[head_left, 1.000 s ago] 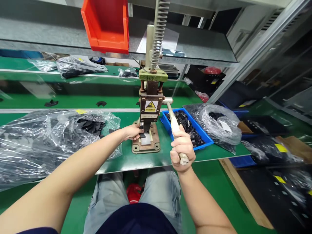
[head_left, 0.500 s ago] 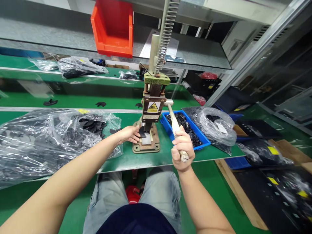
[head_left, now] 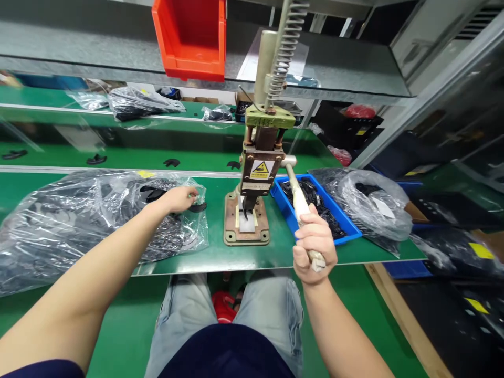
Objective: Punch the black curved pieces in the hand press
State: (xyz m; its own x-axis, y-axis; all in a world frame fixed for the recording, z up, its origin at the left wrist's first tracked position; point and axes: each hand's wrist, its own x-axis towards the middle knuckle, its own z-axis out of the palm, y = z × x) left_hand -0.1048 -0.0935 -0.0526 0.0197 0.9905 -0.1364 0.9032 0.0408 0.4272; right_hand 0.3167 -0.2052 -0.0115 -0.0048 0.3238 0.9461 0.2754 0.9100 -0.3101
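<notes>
My right hand is closed round the pale wooden handle of the lever of a small hand press. The press stands on a metal base with a white pad under the punch. My left hand is out to the left at the mouth of a big clear plastic bag full of black flat parts. Its fingers are curled, and what they hold is hidden. A black part lies on the table right by the fingertips.
A blue tray of black parts sits right of the press, with another plastic bag beside it. A red bin stands on the shelf above. Loose black parts lie on the green belt behind. The table's front edge is near my knees.
My left hand has left the press base and moved left to the bag's mouth. My right hand keeps hold of the lever. The view has shifted a little.
</notes>
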